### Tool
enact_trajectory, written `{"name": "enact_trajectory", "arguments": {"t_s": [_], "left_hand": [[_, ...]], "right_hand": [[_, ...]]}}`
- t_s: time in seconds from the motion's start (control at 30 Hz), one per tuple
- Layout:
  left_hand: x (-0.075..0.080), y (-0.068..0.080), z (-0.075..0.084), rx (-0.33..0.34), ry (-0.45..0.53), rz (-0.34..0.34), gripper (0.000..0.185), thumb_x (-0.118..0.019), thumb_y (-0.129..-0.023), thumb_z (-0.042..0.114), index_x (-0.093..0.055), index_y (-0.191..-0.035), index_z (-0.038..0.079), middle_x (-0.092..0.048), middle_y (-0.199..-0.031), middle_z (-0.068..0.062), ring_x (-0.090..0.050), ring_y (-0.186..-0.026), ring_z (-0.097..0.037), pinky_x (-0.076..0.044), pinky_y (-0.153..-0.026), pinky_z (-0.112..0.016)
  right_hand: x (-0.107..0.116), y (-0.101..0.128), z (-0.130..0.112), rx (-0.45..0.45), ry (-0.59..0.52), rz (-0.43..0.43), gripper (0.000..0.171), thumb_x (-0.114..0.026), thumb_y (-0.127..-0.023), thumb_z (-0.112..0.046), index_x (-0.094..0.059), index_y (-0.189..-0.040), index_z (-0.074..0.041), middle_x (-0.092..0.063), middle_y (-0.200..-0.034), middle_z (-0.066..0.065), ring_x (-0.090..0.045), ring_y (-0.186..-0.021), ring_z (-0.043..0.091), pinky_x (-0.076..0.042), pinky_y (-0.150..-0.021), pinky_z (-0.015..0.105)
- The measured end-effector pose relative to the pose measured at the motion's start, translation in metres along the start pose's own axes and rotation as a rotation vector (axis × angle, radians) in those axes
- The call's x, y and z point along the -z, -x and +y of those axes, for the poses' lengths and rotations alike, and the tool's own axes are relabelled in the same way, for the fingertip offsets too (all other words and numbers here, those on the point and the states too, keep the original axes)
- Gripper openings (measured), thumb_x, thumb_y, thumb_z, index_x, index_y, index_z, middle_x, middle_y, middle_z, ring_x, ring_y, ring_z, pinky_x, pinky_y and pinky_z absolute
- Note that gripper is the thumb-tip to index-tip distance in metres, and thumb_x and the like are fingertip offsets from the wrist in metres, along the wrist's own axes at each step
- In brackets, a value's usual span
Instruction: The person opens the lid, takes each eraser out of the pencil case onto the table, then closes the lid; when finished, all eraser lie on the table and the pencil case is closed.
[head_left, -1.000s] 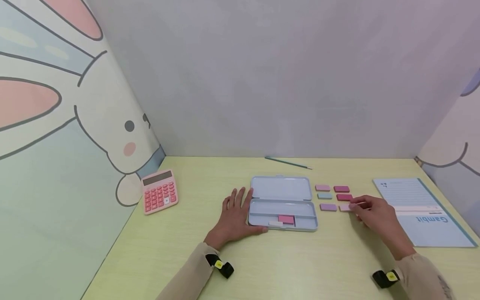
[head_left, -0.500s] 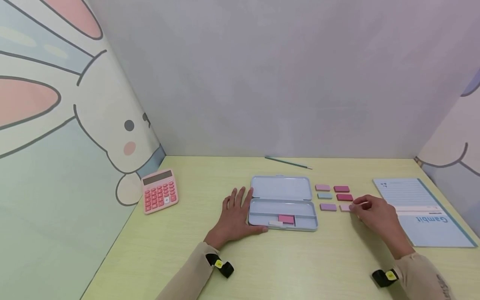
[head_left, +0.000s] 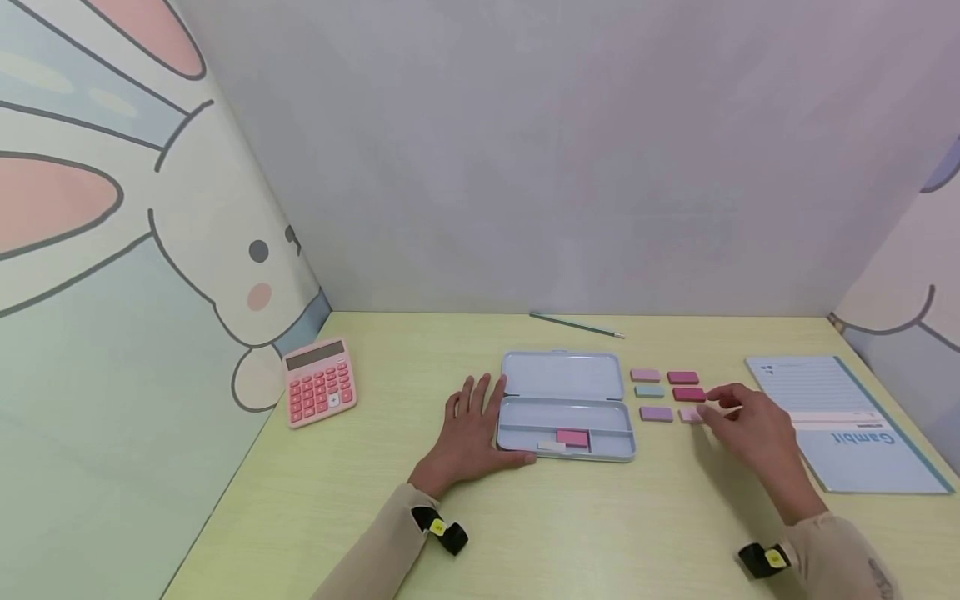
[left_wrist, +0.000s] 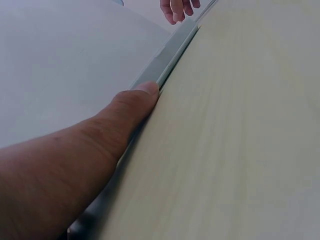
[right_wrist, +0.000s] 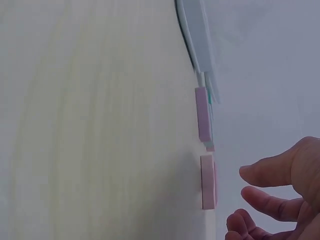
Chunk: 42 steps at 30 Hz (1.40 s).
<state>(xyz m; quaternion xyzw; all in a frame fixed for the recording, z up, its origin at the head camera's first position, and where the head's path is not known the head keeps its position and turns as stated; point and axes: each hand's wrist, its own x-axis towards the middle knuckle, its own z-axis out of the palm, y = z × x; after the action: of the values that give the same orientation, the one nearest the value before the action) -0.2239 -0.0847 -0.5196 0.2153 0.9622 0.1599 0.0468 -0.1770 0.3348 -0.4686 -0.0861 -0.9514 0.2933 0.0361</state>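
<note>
An open light blue pencil case (head_left: 525,414) lies mid-table with a pink eraser (head_left: 572,437) and a small pale one (head_left: 551,447) inside. My left hand (head_left: 472,429) rests flat beside the case, thumb (left_wrist: 140,100) pressed against its front edge (left_wrist: 170,55). Several erasers lie in two rows right of the case, among them a purple one (head_left: 656,413) and a pale pink one (head_left: 688,414). My right hand (head_left: 722,403) hovers just over the pale pink eraser (right_wrist: 208,182), its loosely curled fingers (right_wrist: 260,175) holding nothing.
A pink calculator (head_left: 318,383) sits at the left by the rabbit-printed wall. A pencil (head_left: 576,325) lies near the back wall. A blue notebook (head_left: 847,421) lies at the right, close to my right hand.
My right hand's fingers have lifted slightly off the pale pink eraser, which stays on the table. The left hand has not moved.
</note>
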Motion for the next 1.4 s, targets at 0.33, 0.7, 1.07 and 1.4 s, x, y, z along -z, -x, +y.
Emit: {"name": "enact_trajectory", "arguments": {"t_s": [0.33,0.7,1.07,1.4], "left_hand": [[0.000,0.001,-0.001,-0.007,-0.004,0.004,0.129,-0.067,-0.083,0.086,-0.005,-0.175,0.021,-0.011,-0.182,-0.014,-0.007,-0.170,-0.042,-0.017,-0.131,-0.064],[0.000,0.001,0.000,-0.007,0.013,0.002,0.129,-0.065,-0.082,0.088,-0.005,-0.175,0.022,-0.011,-0.182,-0.013,-0.006,-0.170,-0.041,-0.016,-0.131,-0.065],[-0.002,-0.001,-0.002,-0.004,-0.021,0.003,0.130,-0.064,-0.082,0.089,-0.005,-0.175,0.022,-0.011,-0.182,-0.014,-0.007,-0.170,-0.041,-0.016,-0.131,-0.065],[-0.001,-0.001,0.000,0.007,-0.030,0.003,0.131,-0.063,-0.081,0.092,-0.005,-0.175,0.022,-0.012,-0.182,-0.013,-0.007,-0.170,-0.041,-0.016,-0.132,-0.065]], "right_hand": [[-0.010,0.009,-0.040,0.127,-0.069,-0.065,0.035,-0.074,-0.102,-0.029,-0.072,-0.125,-0.003,-0.076,-0.111,0.018,-0.069,-0.098,0.030,-0.049,-0.069,0.026],[-0.039,0.028,-0.082,0.307,-0.179,-0.249,0.022,-0.077,-0.098,-0.016,-0.076,-0.120,-0.010,-0.074,-0.096,0.000,-0.064,-0.084,0.010,-0.053,-0.068,0.022],[-0.066,0.037,-0.109,0.373,-0.186,-0.325,0.017,-0.076,-0.099,-0.017,-0.080,-0.115,-0.014,-0.071,-0.089,-0.005,-0.058,-0.077,0.006,-0.050,-0.067,0.022],[-0.080,0.036,-0.129,0.426,-0.170,-0.338,0.018,-0.075,-0.099,-0.012,-0.081,-0.115,-0.009,-0.062,-0.081,-0.006,-0.052,-0.073,0.007,-0.043,-0.065,0.020]]}}
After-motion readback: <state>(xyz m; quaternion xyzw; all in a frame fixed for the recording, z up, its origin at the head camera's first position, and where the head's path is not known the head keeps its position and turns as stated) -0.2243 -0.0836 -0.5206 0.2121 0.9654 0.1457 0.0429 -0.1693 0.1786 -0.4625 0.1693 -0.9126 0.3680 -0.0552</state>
